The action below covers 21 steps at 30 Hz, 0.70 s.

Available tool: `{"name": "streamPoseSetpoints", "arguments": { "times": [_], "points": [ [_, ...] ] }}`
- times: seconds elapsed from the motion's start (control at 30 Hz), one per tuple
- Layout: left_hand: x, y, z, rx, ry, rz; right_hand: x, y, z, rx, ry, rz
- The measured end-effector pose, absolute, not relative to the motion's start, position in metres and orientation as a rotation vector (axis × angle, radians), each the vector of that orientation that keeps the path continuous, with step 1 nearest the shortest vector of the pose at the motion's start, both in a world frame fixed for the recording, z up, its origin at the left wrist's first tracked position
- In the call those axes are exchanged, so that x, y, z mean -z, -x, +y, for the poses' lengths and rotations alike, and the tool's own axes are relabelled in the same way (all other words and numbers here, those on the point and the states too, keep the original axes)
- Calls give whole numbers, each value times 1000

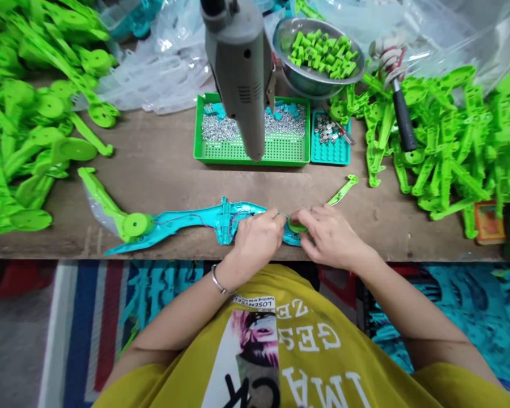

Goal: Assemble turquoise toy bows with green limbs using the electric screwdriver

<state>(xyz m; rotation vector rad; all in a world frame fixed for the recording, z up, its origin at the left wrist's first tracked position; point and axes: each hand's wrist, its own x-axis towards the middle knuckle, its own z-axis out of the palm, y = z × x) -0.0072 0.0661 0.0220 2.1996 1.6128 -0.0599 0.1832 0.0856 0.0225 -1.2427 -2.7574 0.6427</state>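
A long blue plastic toy bow shell (182,218) lies across the front of the table, with thin red wiring along its inside. At its left end sits a green limb piece (136,225) with a round hub. My left hand (259,238) is closed on the shell right of its middle, fingertips hidden against it. My right hand (329,235) has its fingers curled around the hub of a second green limb piece (343,190) at the shell's right end. That limb's narrow tip sticks out beyond my knuckles.
A grey electric screwdriver (246,85) hangs over a green tray (250,158) of screws. Beside it are a blue small-parts tray (330,156) and a metal bowl (280,62) of green pieces. Green parts pile up left (38,136) and right (446,153); a black-handled tool (403,122) lies there.
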Motion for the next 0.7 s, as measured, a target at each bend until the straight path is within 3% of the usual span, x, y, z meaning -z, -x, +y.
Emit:
{"name": "streamPoseSetpoints", "arguments": {
  "times": [0.27, 0.5, 0.7],
  "points": [
    [-26, 44, 77, -314, -2058, 1601, -22, -176, 88, -646, 1162, -2860],
    [-29, 37, 92, -166, -2064, 1610, -20, -175, 88, -616, 1153, -2867],
    [-42, 23, 121, 234, -2074, 1656, -21, -172, 88, -600, 1160, -2907]
  ]
}}
